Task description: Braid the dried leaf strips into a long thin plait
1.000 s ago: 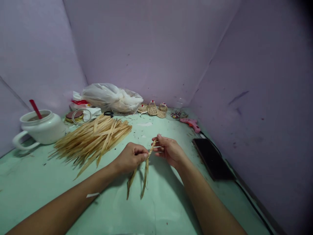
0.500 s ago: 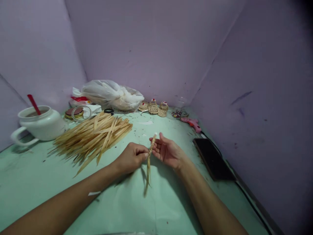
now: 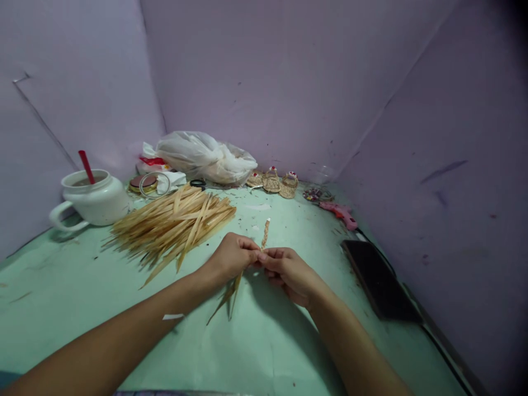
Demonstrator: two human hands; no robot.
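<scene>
A short braid of dry straw strips (image 3: 265,234) with a white tip points away from me above the green tabletop. My left hand (image 3: 235,254) pinches it at its lower end, thumb and forefinger together. Right beside it, my right hand (image 3: 289,272) is closed on the same spot, its fingertips meeting those of the left. Loose strip ends hang down toward me below the left hand. The exact grip between the fingertips is partly hidden.
A pile of straw strips (image 3: 177,220) lies left of my hands, near a white pot (image 3: 99,201) with a red handle in it. Behind are a plastic bag (image 3: 206,157) and small woven baskets (image 3: 271,181). A pink glue gun (image 3: 340,213) and black phone (image 3: 379,280) lie right.
My right hand has gone from open fingers beside the braid to pinching it next to my left hand. The loose ends have swung to the left. The camera view has shifted left.
</scene>
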